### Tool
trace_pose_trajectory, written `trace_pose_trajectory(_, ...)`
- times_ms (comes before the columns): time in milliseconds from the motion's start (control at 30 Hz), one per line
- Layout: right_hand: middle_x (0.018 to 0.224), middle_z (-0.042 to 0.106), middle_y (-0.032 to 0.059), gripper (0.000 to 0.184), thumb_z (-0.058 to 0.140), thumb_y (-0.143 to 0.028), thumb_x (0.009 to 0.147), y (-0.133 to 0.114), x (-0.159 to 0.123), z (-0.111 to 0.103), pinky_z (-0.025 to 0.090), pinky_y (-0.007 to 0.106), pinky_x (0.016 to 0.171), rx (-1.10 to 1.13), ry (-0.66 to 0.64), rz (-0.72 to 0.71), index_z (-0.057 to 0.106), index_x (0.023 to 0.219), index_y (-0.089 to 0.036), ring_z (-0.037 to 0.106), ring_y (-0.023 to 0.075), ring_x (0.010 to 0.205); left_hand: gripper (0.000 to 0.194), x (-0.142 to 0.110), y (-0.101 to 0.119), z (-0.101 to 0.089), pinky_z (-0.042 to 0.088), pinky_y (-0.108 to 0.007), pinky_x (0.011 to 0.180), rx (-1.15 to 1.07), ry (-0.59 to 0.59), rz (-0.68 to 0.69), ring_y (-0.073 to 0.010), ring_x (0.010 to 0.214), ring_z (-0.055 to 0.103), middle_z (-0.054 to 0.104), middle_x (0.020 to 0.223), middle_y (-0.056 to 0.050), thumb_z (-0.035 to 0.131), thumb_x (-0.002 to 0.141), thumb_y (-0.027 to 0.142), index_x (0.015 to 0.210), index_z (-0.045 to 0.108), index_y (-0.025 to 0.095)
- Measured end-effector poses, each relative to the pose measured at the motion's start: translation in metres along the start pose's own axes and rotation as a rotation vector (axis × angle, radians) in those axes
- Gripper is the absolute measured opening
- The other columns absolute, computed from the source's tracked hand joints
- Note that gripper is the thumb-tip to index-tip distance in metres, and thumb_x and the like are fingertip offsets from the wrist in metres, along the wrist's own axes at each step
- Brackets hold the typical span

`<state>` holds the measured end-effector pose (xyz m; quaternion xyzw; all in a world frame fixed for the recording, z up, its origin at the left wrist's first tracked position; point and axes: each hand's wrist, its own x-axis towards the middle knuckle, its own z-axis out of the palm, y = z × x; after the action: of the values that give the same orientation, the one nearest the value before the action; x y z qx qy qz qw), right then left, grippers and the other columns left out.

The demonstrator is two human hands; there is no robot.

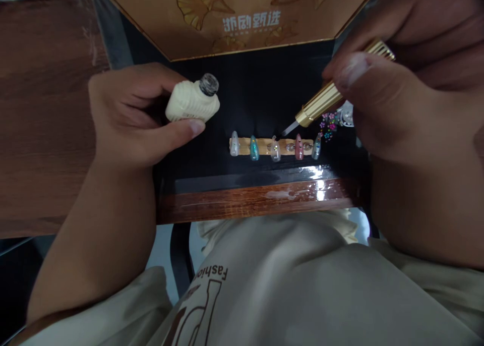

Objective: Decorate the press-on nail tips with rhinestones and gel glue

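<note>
My left hand (143, 116) is closed around a cream nail polish bottle (192, 101), tilted, its dark threaded neck uncapped. Between the thumb and fingers of my right hand (393, 94) is a nail polish brush (319, 104) with a ribbed gold cap handle. Its dark tip is at the upper end of a clear false nail (276, 149); whether they touch, I cannot tell. That nail sits in the middle of a wooden strip (262, 146). Along the same strip are a whitish nail (234, 144), a teal nail (254, 148), a pink nail (299, 148) and a pale glittery nail (316, 147).
A gold-brown box (249, 28) with leaf designs and white lettering stands behind the strip. Small colourful flower beads (328, 125) lie by my right hand, beside a partly hidden clear item (345, 115). The wooden table's front edge (249, 205) runs close to my body.
</note>
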<state>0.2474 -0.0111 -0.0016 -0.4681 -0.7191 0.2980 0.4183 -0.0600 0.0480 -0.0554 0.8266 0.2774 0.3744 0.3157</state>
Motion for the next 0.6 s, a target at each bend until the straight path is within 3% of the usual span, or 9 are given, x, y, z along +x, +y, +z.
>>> trace_pose_trajectory(200, 0.077, 0.055, -0.0034, 0.025, 0.062, -0.047, 0.093, -0.0020, 0.0004, -0.0017, 0.037, 0.035, 0.079, 0.029, -0.003, 0.024, 0.063, 0.081, -0.026, 0.056, 0.0120, 0.085, 0.049, 0.0005, -0.0041, -0.0006, 0.062, -0.035, 0.070, -0.008, -0.017, 0.068, -0.0150, 0.075, 0.073, 0.067, 0.083, 0.003, 0.085, 0.066, 0.049, 0.095, 0.072, 0.012)
trace_pose_trajectory(333, 0.074, 0.056, -0.0026, 0.031, 0.064, -0.055, 0.089, -0.0026, 0.0017, -0.0023, 0.034, 0.037, 0.073, 0.025, -0.007, -0.005, 0.063, 0.078, -0.027, 0.053, 0.0125, 0.077, 0.041, 0.0004, -0.0019, -0.0011, 0.063, -0.036, 0.071, 0.016, -0.008, 0.032, -0.0150, 0.077, 0.074, 0.069, 0.085, 0.003, 0.083, 0.070, 0.045, 0.096, 0.073, 0.014)
trace_pose_trajectory(500, 0.081, 0.062, -0.0007, 0.019, 0.062, -0.042, 0.093, -0.0033, 0.0004, -0.0004, 0.034, 0.039, 0.072, -0.018, -0.007, 0.001, 0.066, 0.083, -0.027, 0.051, 0.0138, 0.074, 0.046, 0.0031, -0.0022, -0.0022, 0.063, -0.039, 0.068, 0.003, -0.031, 0.053, -0.0153, 0.073, 0.073, 0.069, 0.084, 0.003, 0.085, 0.067, 0.047, 0.095, 0.072, 0.013)
trace_pose_trajectory(600, 0.082, 0.060, -0.0027, 0.019, 0.060, -0.042, 0.094, -0.0047, 0.0003, -0.0010, 0.037, 0.036, 0.074, -0.016, -0.020, 0.031, 0.065, 0.083, -0.027, 0.051, 0.0114, 0.077, 0.047, 0.0032, -0.0007, -0.0018, 0.060, -0.035, 0.066, 0.015, -0.033, 0.056, -0.0128, 0.071, 0.070, 0.068, 0.083, 0.003, 0.085, 0.067, 0.049, 0.095, 0.072, 0.012)
